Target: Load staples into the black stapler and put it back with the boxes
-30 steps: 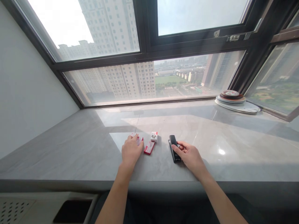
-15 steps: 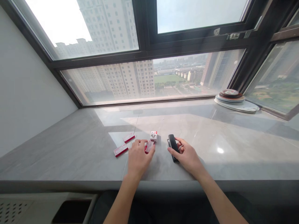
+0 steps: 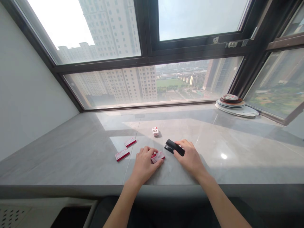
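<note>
A black stapler (image 3: 174, 147) is in my right hand (image 3: 190, 156), its front end angled up and to the left, with the jaw end facing the other hand. My left hand (image 3: 146, 163) has thumb and fingers closed around a small red and white box (image 3: 158, 156) on the counter. Farther back stands a small white box (image 3: 155, 131) with a dark picture on its side. Two more flat red and white boxes, one nearer (image 3: 122, 154) and one farther (image 3: 130, 142), lie to the left of my left hand.
A stack of plates (image 3: 234, 106) sits at the back right by the window. The grey counter (image 3: 71, 152) ends at a front edge (image 3: 178, 184) just before me. Dark window frames (image 3: 147, 60) rise behind it, and a white wall stands at left.
My right hand has turned the stapler from nearly upright to slanting left. The red and white box in my left hand has come nearer and rightward, away from the small white box.
</note>
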